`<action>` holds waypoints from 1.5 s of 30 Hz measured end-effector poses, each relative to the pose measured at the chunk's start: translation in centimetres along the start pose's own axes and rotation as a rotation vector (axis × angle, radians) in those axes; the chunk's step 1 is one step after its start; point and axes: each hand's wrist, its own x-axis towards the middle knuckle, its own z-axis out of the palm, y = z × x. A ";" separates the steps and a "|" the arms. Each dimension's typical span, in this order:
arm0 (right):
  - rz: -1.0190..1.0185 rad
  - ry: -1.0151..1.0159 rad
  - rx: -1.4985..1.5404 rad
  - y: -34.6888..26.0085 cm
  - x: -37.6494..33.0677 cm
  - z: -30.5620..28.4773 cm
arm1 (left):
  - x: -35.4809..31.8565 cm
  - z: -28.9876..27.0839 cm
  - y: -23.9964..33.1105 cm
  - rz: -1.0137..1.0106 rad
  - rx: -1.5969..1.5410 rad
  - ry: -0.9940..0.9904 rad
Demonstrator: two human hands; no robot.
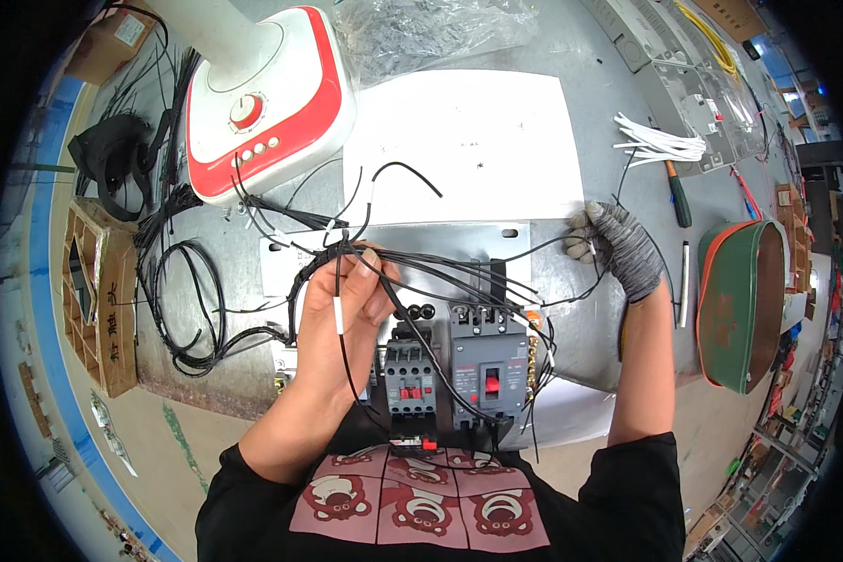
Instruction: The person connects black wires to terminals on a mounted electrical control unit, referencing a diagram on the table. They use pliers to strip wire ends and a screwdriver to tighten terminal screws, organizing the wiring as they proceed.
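My bare left hand (347, 295) pinches a bundle of black wires (412, 259) above a metal mounting plate (276, 272). Several wires fan out from its fingertips, some with white marker sleeves (338, 315). To the right, my right hand (618, 245) wears a grey glove, its fingers curled around a thin black wire (576, 296) that runs back to the bundle. Below the hands, a grey circuit breaker (490, 375) with a red toggle and a smaller grey contactor (410, 382) sit on the plate. Wires cross in front of both and hide parts of them.
A red-and-white fan base (272, 103) stands at the far left, beside white paper (468, 140). Coiled black cable (192, 309) and a cardboard box (112, 309) lie left. On the right are white sleeves (660, 142), a screwdriver (678, 197) and a green bin (742, 304).
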 end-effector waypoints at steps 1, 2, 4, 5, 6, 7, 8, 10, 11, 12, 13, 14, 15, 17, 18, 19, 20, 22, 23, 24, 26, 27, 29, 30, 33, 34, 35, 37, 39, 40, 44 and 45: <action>0.000 0.007 0.000 -0.2 0.0 0.1 | 0.1 0.0 0.0 0.000 0.000 -0.002; 0.006 0.016 -0.009 -0.3 -0.1 0.2 | 0.1 -0.1 0.0 0.002 -0.001 -0.004; 0.018 0.035 -0.026 -0.4 -0.2 0.3 | 0.1 -0.2 -0.1 0.004 -0.002 -0.008; 0.019 0.032 -0.022 -0.4 -0.1 0.3 | 0.2 -0.2 -0.2 0.007 0.000 -0.005; 0.019 0.031 -0.017 -0.5 -0.1 0.3 | 0.2 -0.2 -0.2 0.009 0.002 -0.002; 0.019 0.029 -0.012 -0.5 0.0 0.3 | 0.2 -0.2 -0.3 0.012 0.005 0.001; 0.020 0.032 -0.014 -0.4 0.0 0.3 | 0.3 -0.1 -0.3 0.015 0.007 0.003; 0.021 0.040 -0.017 -0.3 -0.1 0.3 | 0.3 0.0 -0.3 0.021 0.012 0.006; 0.020 0.040 -0.024 -0.5 -0.1 0.3 | 0.4 0.1 -0.3 0.020 0.015 0.014; 0.019 0.040 -0.031 -0.6 -0.2 0.3 | 0.4 0.1 -0.3 0.020 0.018 0.023; 0.018 0.040 -0.037 -0.7 -0.2 0.4 | 0.4 0.1 -0.3 0.020 0.021 0.031; 0.020 0.050 -0.032 -0.8 -0.3 0.6 | 0.4 0.2 -0.3 0.021 0.021 0.037; 0.022 0.061 -0.026 -1.0 -0.4 0.9 | 0.4 0.3 -0.3 0.022 0.022 0.044; 0.023 0.061 -0.014 -0.9 -0.3 0.8 | 0.5 0.3 -0.4 0.021 0.024 0.040; 0.023 0.050 -0.007 -0.7 -0.1 0.5 | 0.6 0.1 -0.4 0.019 0.025 0.028; 0.023 0.040 0.001 -0.5 0.0 0.2 | 0.6 0.0 -0.5 0.018 0.026 0.017; 0.026 0.046 -0.002 -0.5 0.0 0.3 | 0.7 -0.1 -0.5 0.018 0.034 0.028; 0.033 0.058 -0.009 -0.7 -0.2 0.6 | 0.7 0.0 -0.7 0.008 0.034 0.043; 0.031 0.066 -0.031 -0.9 -0.2 0.8 | 0.8 0.0 -0.7 0.005 0.034 0.048; 0.029 0.073 -0.053 -1.1 -0.3 1.0 | 0.8 0.1 -0.7 -0.001 0.030 0.049; 0.033 0.075 -0.076 -1.2 -0.4 0.9 | 0.9 0.2 -0.6 -0.013 0.022 0.050; 0.038 0.070 -0.078 -1.2 -0.4 0.8 | 0.9 0.2 -0.7 -0.019 0.027 0.056; 0.042 0.062 -0.081 -1.2 -0.5 0.7 | 0.9 0.4 -0.8 -0.030 0.035 0.070; 0.041 0.060 -0.082 -1.2 -0.5 0.7 | 0.9 0.4 -0.9 -0.029 0.036 0.066; 0.042 0.060 -0.085 -1.3 -0.6 0.9 | 0.9 0.4 -1.0 -0.030 0.045 0.061; 0.044 0.060 -0.086 -1.4 -0.5 0.9 | 0.9 0.4 -1.0 -0.032 0.052 0.062; 0.044 0.046 -0.081 -1.2 -0.5 1.0 | 0.7 0.3 -1.1 -0.039 0.061 0.070; 0.047 0.016 -0.070 -1.3 -0.1 0.6 | 1.0 0.5 -1.2 -0.052 0.073 0.099; 0.029 0.007 -0.027 -0.5 0.2 -0.1 | 1.1 0.5 -1.1 -0.069 0.099 0.079; 0.027 0.021 -0.092 -0.6 0.1 -0.4 | 1.3 0.2 -1.2 -0.072 0.102 0.031; 0.027 0.041 -0.145 -0.9 0.0 -0.1 | 1.6 -0.5 -1.5 -0.101 0.086 -0.019; 0.030 0.031 -0.151 -0.9 0.0 -0.1 | 1.6 -0.6 -1.4 -0.108 0.096 -0.014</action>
